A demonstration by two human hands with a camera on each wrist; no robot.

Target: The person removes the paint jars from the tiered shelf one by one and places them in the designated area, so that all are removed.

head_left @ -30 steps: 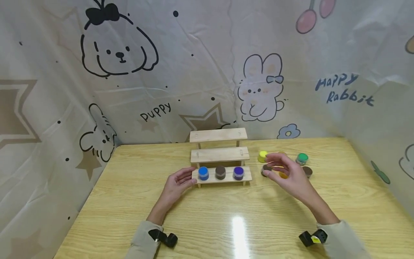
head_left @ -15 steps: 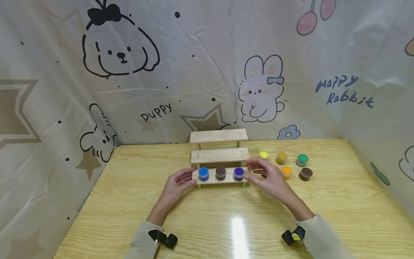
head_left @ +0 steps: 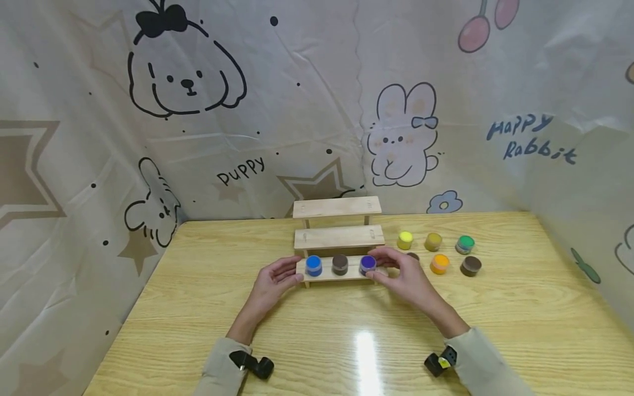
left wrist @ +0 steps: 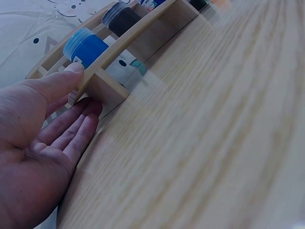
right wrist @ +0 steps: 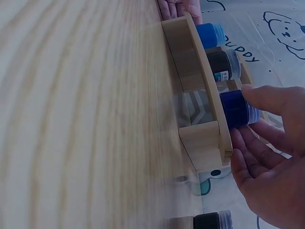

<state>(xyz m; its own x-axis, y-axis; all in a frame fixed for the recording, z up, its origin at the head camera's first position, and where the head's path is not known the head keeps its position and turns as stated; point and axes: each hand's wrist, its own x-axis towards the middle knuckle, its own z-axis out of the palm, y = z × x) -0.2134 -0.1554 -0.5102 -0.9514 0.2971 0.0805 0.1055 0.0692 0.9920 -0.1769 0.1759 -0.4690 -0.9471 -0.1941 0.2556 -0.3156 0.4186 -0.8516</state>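
Note:
A three-step wooden rack [head_left: 337, 237] stands on the table. Along its lowest step sit a blue paint jar [head_left: 313, 266], a dark brown paint jar [head_left: 339, 265] and a purple paint jar [head_left: 367, 263]. My left hand [head_left: 269, 283] holds the left end of that step, thumb at the upper edge and fingers below and behind. At the other end my right hand [head_left: 408, 280] pinches the purple jar; in the right wrist view the thumb touches its lid [right wrist: 252, 113] and fingers lie on the opposite side. The jar stands upright on the step.
Right of the rack are several more jars: yellow [head_left: 405, 240], ochre [head_left: 433, 241], green [head_left: 465, 244], orange [head_left: 440, 264] and dark brown [head_left: 471, 266]. Another dark jar [head_left: 413, 256] is mostly behind my right hand. A printed cloth [head_left: 297, 121] hangs behind the table.
My right hand has moved left from the loose jars to the purple jar and now pinches it. The left hand stays at the rack's left end.

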